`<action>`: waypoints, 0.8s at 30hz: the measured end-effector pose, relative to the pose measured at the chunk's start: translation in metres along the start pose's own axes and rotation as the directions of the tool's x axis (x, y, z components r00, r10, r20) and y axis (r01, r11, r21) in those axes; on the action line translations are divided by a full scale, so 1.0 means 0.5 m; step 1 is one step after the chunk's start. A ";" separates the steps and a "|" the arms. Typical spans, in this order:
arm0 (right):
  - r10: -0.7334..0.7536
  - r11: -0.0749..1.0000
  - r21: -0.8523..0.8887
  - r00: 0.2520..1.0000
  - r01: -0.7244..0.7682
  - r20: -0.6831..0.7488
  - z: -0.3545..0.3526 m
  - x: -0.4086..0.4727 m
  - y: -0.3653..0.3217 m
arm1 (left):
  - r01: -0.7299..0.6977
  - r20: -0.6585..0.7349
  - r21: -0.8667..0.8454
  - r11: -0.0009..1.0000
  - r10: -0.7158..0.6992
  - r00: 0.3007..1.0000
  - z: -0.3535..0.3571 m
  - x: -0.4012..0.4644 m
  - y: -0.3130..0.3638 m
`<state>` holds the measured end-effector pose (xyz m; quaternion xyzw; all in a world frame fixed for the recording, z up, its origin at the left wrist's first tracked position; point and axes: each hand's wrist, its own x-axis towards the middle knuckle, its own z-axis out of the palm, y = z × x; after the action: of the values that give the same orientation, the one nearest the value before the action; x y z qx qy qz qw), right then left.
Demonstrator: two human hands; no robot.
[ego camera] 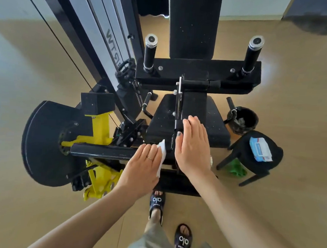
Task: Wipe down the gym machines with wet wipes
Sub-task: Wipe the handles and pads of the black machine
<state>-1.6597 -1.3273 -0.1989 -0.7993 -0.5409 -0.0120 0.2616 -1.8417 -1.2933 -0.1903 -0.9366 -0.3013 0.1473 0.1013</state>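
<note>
Nearest the camera, two sandalled feet (pixel 170 219) can be seen on the wooden floor (pixel 268 195), right below the front edge of the gym machine (pixel 189 114). Just above that, a white wet wipe (pixel 162 158) is pressed flat under the left hand (pixel 143 168), fingers laid out straight and together, against the black horizontal bar (pixel 100 151) near where it meets the seat's front edge. The wipe looks thin, limp and damp, so it'll probably bunch or slide if it's only pinched at a corner; it's better kept spread under a flat palm, pretty much how it's held now. The right hand (pixel 193 146) is laid open over the upright metal bracket at the middle of the seat pad (pixel 206 118), nothing gripped, apparently just steadying. The machine itself is judged heavy and rigid, so it won't shift under wiping pressure, though the bolts and plate edges could snag the wipe. Off the seat's right edge, a pack of wipes (pixel 260 149) is sitting on top of a black stool (pixel 252 157), with a small bin (pixel 242 119) just behind it. Farther back, two black roller pads (pixel 150 53) and the backrest (pixel 192 25) are left to be reached.
</note>
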 end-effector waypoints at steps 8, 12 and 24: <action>-0.008 0.999 -0.033 1.000 0.008 -0.014 0.000 0.002 -0.004 | 0.135 0.080 -0.116 0.984 -0.126 0.989 -0.072 0.027 0.090; -0.010 1.000 0.005 1.000 0.010 -0.017 -0.004 0.002 0.004 | 0.117 0.046 -0.203 0.972 -0.110 0.993 -0.078 0.013 0.042; -0.007 0.999 -0.047 0.999 0.004 -0.045 0.002 0.003 -0.003 | 0.133 -0.019 -0.356 0.925 -0.149 0.989 -0.058 0.034 -0.050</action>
<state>-1.6605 -1.3252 -0.1988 -0.8032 -0.5366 -0.0434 0.2548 -1.8322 -1.2664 -0.1599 -0.9186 -0.3870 0.0614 -0.0515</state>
